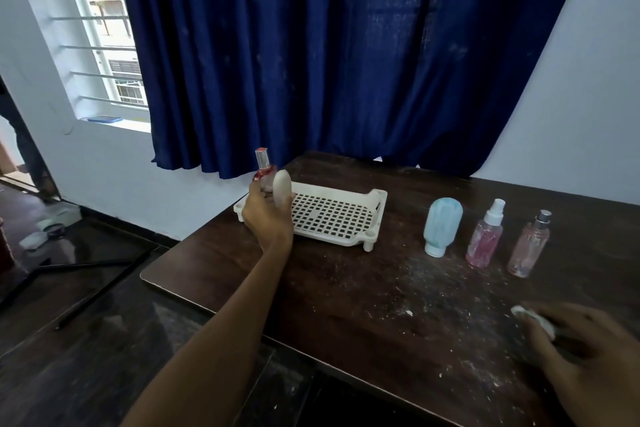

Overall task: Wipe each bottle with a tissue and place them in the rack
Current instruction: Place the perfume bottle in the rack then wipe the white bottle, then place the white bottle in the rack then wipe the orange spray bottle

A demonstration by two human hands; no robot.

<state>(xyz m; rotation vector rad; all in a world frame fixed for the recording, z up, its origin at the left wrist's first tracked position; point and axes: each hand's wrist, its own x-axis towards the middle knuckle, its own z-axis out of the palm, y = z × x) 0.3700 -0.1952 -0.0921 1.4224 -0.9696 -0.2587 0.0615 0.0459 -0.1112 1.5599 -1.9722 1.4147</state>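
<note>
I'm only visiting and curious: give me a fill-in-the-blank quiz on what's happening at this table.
The left hand holds ___ bottles by the rack.
___ more bottles stand on the table, right of the rack.
The right hand holds a tissue whose colour is ___.
Missing words: two; three; white.

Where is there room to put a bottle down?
Free: the rack's grid floor, right of the left hand gripping two bottles; the table between rack and near edge. Crowded: blue tube, spray bottle and pink bottle lined up right of the rack; right hand holds the tissue.
</note>
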